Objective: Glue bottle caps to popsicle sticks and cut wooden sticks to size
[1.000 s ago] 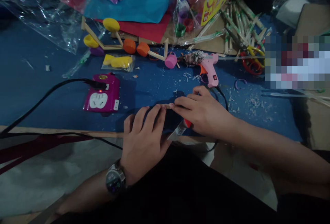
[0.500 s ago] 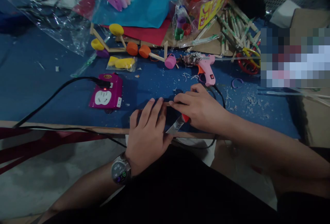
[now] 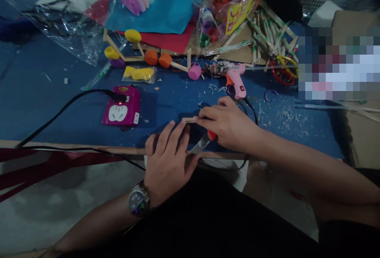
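Observation:
My right hand [image 3: 230,121] is closed around a red-handled box cutter [image 3: 202,143], its blade slanting down and left toward my left thumb. Its fingertips also press on the end of a short pale wooden stick [image 3: 189,120], which looks like two strips side by side and lies across the blue tabletop. My left hand [image 3: 168,155] rests at the table's front edge with fingers stretched out and a little apart. The index fingertip is at or just beside the stick's left end; contact is hard to tell. A watch [image 3: 138,200] sits on my left wrist.
A pink glue gun [image 3: 237,80] lies behind my right hand, its cord running down. Left stands a magenta power socket [image 3: 122,109] with a black plug. Behind are bottle caps joined by sticks [image 3: 132,58], scissors [image 3: 286,68], a stick pile [image 3: 267,32] and a bag of caps [image 3: 228,4].
My left hand has drawn slightly back toward me and left, so more of the wooden stick shows. The right hand keeps its hold on the box cutter. The whole view has shifted slightly.

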{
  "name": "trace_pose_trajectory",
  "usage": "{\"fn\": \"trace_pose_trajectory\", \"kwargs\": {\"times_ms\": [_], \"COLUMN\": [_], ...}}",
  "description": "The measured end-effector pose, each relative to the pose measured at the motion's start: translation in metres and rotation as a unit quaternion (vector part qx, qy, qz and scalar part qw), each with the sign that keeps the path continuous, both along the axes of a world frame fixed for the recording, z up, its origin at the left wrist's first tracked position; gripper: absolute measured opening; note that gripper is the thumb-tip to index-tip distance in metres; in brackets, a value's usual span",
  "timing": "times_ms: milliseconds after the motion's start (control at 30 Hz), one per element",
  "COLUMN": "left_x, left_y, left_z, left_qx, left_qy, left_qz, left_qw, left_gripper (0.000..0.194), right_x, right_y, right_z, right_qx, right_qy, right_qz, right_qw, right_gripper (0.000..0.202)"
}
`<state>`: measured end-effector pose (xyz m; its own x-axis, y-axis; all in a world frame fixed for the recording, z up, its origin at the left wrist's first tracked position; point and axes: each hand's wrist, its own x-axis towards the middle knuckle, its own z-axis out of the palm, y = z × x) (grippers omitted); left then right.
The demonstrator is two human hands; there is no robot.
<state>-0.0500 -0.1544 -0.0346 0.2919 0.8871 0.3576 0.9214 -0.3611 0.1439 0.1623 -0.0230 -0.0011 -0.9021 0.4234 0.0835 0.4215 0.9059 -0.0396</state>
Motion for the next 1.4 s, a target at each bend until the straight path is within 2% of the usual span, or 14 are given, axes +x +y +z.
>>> {"fn": "trace_pose_trajectory", "kwargs": {"times_ms": [600, 733, 1000, 1167, 1400], "left_x": [0.01, 0.013, 0.015, 0.02, 0.026], "left_y": [-0.001, -0.001, 0.0, 0.0, 0.001], "left_z": [0.0, 0.0, 0.0, -0.001, -0.003], "left_qx": [-0.027, -0.03, -0.029, -0.032, -0.012], "left_qy": [-0.001, 0.01, 0.027, 0.053, 0.071], "left_qz": [-0.008, -0.017, -0.036, -0.026, -0.009], "left_qw": [1.0, 0.999, 0.999, 0.998, 0.997], "left_gripper": [0.065, 0.07, 0.067, 0.079, 0.079], "right_x": [0.0, -0.001, -0.002, -0.003, -0.001], "right_y": [-0.006, -0.006, -0.005, -0.004, -0.003], "right_z": [0.007, 0.009, 0.008, 0.012, 0.01], "right_qx": [0.019, 0.003, -0.009, -0.034, -0.036], "right_qy": [-0.031, -0.039, -0.049, -0.061, -0.042], "right_qz": [0.004, 0.001, 0.0, -0.003, -0.002], "right_qw": [0.999, 0.999, 0.999, 0.998, 0.998], "right_gripper": [0.042, 0.044, 0.042, 0.042, 0.04]}}
